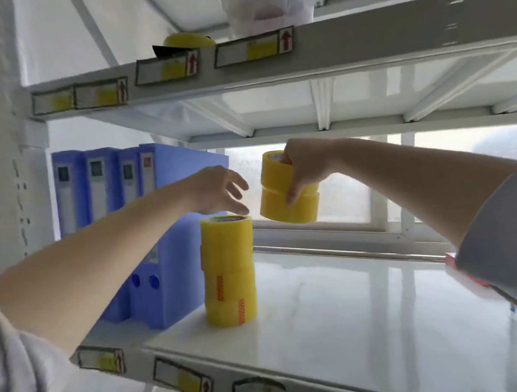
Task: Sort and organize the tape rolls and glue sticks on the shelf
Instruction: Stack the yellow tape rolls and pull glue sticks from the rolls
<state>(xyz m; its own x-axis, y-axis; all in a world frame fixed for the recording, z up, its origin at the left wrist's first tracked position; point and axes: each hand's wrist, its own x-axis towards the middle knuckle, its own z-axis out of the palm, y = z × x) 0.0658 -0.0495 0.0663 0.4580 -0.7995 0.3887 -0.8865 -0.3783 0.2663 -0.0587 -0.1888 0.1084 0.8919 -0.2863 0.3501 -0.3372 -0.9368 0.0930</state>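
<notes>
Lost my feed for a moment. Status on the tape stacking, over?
Right hand grips two yellow tape rolls, airborne. Left hand open, fingers at top of tape stack on shelf. Path clear.

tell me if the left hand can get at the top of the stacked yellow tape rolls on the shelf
Probably yes: the left hand hovers open just above the stack of yellow tape rolls, nothing between them. The right hand holds two yellow rolls off to the side.

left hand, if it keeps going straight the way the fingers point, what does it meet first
The left hand has its fingers spread, pointing right and slightly down, just over the yellow tape stack. Straight on, it would probably meet the two tape rolls held in the right hand, though depth is unclear.
</notes>
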